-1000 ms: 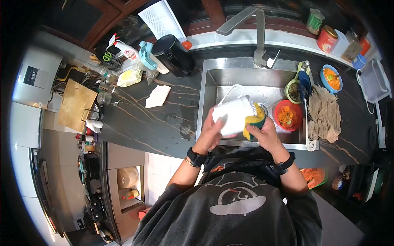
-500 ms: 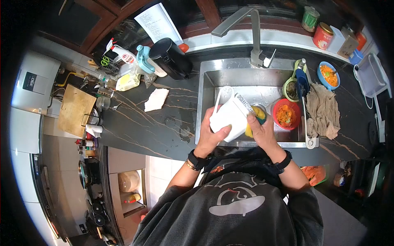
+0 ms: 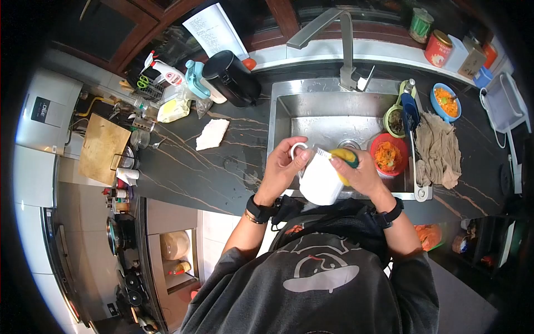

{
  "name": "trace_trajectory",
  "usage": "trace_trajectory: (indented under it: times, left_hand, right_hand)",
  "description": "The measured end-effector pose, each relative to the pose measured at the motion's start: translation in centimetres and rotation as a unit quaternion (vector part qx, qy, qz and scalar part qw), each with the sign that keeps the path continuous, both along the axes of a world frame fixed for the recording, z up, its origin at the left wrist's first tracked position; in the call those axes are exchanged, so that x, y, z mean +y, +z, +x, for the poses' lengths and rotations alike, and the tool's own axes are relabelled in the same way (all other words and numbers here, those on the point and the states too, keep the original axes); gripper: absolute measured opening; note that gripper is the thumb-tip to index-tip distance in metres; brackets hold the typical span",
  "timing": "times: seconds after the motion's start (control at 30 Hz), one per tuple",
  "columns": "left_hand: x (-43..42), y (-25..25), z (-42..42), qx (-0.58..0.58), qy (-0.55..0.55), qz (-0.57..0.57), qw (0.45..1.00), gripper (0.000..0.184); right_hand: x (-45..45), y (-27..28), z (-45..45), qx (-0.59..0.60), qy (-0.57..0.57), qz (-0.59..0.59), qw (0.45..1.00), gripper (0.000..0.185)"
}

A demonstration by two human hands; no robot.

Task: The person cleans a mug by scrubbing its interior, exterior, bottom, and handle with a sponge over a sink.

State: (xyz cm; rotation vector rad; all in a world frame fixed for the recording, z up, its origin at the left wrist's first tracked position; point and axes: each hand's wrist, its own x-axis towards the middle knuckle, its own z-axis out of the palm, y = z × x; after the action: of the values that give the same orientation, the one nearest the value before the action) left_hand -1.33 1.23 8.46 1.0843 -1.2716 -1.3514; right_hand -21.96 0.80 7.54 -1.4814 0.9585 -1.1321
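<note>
A white mug point(image 3: 321, 182) is held over the front edge of the steel sink point(image 3: 271, 131), tilted, with its handle toward the left. My left hand point(image 3: 287, 166) is closed on the mug by its handle and rim. My right hand point(image 3: 360, 173) grips a yellow and green sponge point(image 3: 345, 156) and presses it to the mug's right side by the rim; the lower part of the sponge is partly hidden by my fingers. Just right of that hand, a red bowl point(image 3: 405, 162) with shredded orange food sits in the sink.
Above the sink rises a tall faucet point(image 3: 347, 53). A green strainer point(image 3: 389, 125) stands at the basin's right, and a brown cloth point(image 3: 439, 150) lies beside it. Further right is a blue bowl point(image 3: 457, 111). A white cloth point(image 3: 212, 134) and a black pitcher point(image 3: 231, 80) are at left.
The mug has been turned so its handle sits at the left and its base points down toward me. My left fingers have shifted to the handle; the sponge has moved up along the rim.
</note>
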Motion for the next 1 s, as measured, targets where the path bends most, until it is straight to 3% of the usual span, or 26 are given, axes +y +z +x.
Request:
trace_trajectory:
  times: [0.07,0.2,0.27,0.3,0.4,0.47,0.53,0.6,0.63,0.67,0.8,0.87,1.0]
  left_hand:
    - [-0.3,-0.3,0.3,-0.001,-0.019,0.088,0.996,0.037]
    - [-0.4,-2.6,-0.5,-0.009,0.046,0.125,0.991,0.034]
    - [-0.5,-4.2,-0.1,0.105,0.047,0.210,0.971,0.028]
    - [-0.4,-4.1,-0.1,0.104,0.045,0.211,0.971,0.028]
    - [-0.3,-3.7,0.1,0.166,0.040,0.254,0.952,0.027]
    - [-0.1,-4.3,0.5,0.204,0.018,0.193,0.959,0.021]
    - [-0.2,-5.2,0.8,0.208,0.048,0.187,0.959,0.021]
    - [-0.2,-5.9,0.7,0.212,0.074,0.182,0.957,0.020]
    - [-0.1,-6.2,0.6,0.254,0.089,0.179,0.946,0.020]
    - [-0.2,-6.3,0.4,0.296,0.103,0.175,0.933,0.020]
    - [-0.1,-5.3,-1.6,0.347,0.136,0.163,0.913,0.023]
    - [-0.3,-3.1,-2.9,0.316,0.225,0.227,0.893,0.023]
    - [-0.5,-4.0,-3.1,0.347,0.212,0.162,0.899,0.022]
  right_hand:
    - [-0.2,0.2,0.1,0.045,0.057,-0.018,0.997,0.032]
    - [-0.6,0.3,0.4,0.067,0.045,-0.032,0.996,0.030]
    - [-0.9,0.0,0.5,0.096,0.043,-0.005,0.994,0.031]
    - [-1.0,-0.5,0.6,0.095,0.041,-0.004,0.995,0.031]
    - [-2.0,-1.7,0.9,0.033,-0.039,-0.001,0.999,0.031]
    - [-3.5,-2.0,0.4,-0.177,-0.082,0.092,0.976,0.027]
    - [-3.8,-2.1,0.6,-0.227,-0.097,0.103,0.963,0.028]
    - [-3.5,-1.9,0.8,-0.186,-0.166,0.009,0.968,0.035]
    - [-3.4,-2.5,0.7,-0.080,-0.168,-0.026,0.982,0.049]
    - [-3.1,-2.6,1.1,-0.080,-0.168,-0.027,0.982,0.049]
    - [-0.3,-2.7,5.0,0.209,-0.075,-0.164,0.961,0.071]
    - [1.3,-2.6,5.8,0.361,-0.048,-0.225,0.904,0.064]
    - [-1.6,-2.3,5.9,0.363,-0.064,-0.266,0.890,0.053]
